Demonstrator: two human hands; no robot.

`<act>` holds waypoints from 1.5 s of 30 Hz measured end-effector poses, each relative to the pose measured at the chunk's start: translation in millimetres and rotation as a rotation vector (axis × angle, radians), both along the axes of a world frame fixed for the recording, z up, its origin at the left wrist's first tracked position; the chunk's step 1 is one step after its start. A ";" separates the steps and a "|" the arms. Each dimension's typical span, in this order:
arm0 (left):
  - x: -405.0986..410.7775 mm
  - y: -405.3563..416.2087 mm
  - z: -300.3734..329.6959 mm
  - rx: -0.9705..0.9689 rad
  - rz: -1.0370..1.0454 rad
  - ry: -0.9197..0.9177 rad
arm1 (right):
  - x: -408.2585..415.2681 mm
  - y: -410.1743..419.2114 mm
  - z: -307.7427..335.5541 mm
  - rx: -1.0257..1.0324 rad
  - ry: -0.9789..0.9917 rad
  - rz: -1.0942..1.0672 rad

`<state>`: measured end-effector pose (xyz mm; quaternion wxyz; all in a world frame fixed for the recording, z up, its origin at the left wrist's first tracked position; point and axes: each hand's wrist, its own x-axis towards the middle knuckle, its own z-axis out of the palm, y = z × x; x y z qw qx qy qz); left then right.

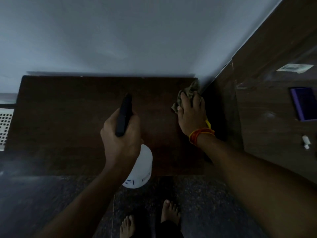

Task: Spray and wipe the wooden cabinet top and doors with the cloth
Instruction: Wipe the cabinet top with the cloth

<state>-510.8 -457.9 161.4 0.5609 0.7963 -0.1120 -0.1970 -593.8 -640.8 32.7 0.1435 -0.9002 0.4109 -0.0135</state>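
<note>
The dark wooden cabinet top (72, 121) fills the middle of the head view, its back edge against a pale wall. My left hand (120, 140) grips a spray bottle (142, 167) with a white body and a black trigger head, the nozzle pointing toward the wall over the cabinet top. My right hand (192, 114) presses a crumpled olive-grey cloth (190, 91) flat on the back right corner of the top. An orange thread band circles that wrist. The cabinet doors are hidden below the top's front edge.
A taller wooden surface (267, 103) adjoins on the right, carrying a purple-edged flat object (304, 103), a paper label (295, 68) and a small white item (306, 141). A white perforated basket (5, 127) is at the left. My bare feet (149, 220) stand on dark speckled floor.
</note>
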 end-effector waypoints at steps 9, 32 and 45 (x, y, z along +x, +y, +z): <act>-24.1 49.3 5.4 -0.031 -0.097 -0.023 | -66.2 86.9 2.8 0.032 0.076 -0.089; -7.2 242.5 -12.8 -0.075 -0.089 -0.008 | -27.8 247.0 -3.4 0.059 0.104 -0.136; -53.6 239.1 -36.1 -0.079 -0.105 -0.027 | -38.9 234.9 10.8 0.115 0.062 -0.016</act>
